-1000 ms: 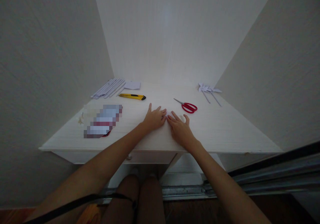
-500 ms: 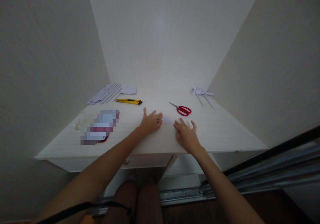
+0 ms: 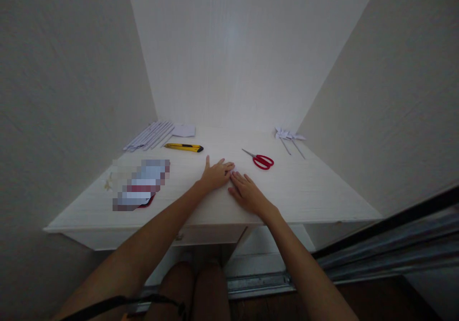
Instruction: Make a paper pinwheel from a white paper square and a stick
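Left hand (image 3: 216, 175) and right hand (image 3: 246, 193) press flat on paper (image 3: 234, 171).

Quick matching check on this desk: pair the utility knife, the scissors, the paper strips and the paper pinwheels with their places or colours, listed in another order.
Things:
1. utility knife
2. scissors
3. paper strips
4. paper pinwheels

Descriptions:
A. far right, near the right wall
B. yellow and black body
C. far left corner, laid side by side
D. red handles, just beyond the right hand

Pairs: 1-B, 2-D, 3-C, 4-A
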{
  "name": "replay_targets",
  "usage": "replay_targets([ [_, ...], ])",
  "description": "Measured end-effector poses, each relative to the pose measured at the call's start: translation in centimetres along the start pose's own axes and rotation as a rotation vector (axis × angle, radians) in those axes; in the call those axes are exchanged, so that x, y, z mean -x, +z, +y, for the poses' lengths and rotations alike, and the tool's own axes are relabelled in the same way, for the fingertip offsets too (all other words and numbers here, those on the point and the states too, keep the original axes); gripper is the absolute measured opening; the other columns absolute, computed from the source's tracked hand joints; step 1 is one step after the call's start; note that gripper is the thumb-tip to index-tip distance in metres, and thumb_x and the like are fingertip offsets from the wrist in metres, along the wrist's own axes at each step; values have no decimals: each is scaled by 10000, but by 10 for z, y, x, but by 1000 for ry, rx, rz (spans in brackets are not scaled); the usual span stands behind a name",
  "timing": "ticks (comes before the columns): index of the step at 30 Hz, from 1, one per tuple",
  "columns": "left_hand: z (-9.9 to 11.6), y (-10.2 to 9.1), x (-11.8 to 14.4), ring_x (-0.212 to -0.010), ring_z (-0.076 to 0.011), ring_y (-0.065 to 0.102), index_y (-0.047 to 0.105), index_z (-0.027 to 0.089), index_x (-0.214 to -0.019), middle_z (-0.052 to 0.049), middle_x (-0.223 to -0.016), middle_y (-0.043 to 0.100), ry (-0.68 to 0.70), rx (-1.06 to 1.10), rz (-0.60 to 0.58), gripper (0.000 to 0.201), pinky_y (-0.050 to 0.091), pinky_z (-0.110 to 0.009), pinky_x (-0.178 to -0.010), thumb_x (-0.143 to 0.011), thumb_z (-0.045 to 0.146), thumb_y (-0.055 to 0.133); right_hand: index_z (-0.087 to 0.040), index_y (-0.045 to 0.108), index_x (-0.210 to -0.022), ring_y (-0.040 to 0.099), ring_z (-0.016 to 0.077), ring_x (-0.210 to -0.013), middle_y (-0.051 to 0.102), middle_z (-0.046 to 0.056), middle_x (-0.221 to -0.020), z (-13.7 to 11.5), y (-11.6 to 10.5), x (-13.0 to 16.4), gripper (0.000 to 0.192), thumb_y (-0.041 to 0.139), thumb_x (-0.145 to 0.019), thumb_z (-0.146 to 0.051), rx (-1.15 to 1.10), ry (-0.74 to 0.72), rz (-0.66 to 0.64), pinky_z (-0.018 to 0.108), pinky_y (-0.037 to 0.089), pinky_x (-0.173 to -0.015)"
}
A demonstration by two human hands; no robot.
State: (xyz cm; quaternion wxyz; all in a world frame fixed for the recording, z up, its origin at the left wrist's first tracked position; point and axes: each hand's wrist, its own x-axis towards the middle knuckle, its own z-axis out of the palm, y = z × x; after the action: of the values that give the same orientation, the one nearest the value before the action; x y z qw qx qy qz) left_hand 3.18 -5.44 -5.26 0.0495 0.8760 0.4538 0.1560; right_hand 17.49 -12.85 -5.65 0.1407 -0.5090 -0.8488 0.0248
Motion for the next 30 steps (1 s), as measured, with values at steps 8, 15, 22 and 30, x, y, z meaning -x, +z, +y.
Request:
replay_targets([
  [8, -4, 6, -25, -1243, -232, 379, 502, 261, -1204, -43, -1326, 454, -186, -8, 42, 391, 103, -568, -1041, -864, 259, 310, -41, 366, -1314, 274, 215, -1305, 353, 189, -1371, -1, -2, 0, 513, 316, -889, -324, -23, 13, -17, 437, 158, -1081],
  [15, 1, 9, -26, -1316, -245, 238, 396, 251, -1290, -44, -1387, 366, -110, 30, -52, 516, 104, -551, -1047, -847, 504, 323, -32, 322, -1334, 229, 225, -1321, 324, 187, -1389, -2, -2, 0, 522, 329, -881, -291, -29, -10, -18, 453, 171, -1075],
  [22, 0, 13, -35, -1308, -217, 260, 475, 294, -1222, 31, -1368, 396, -149, -18, -17, 386, 205, -521, -1033, -887, 374, 300, 4, 335, -1320, 257, 236, -1310, 334, 206, -1376, -4, 1, 1, 525, 299, -893, -299, 25, -4, -11, 452, 163, -1078],
  [30, 1, 15, -35, -1279, -217, 318, 489, 316, -1205, 34, -1348, 426, -164, -52, 29, 376, 233, -516, -1020, -896, 344, 277, 1, 418, -1268, 333, 242, -1273, 405, 208, -1333, -21, -10, 21, 473, 313, -893, -266, 108, 71, -7, 452, 141, -1086],
])
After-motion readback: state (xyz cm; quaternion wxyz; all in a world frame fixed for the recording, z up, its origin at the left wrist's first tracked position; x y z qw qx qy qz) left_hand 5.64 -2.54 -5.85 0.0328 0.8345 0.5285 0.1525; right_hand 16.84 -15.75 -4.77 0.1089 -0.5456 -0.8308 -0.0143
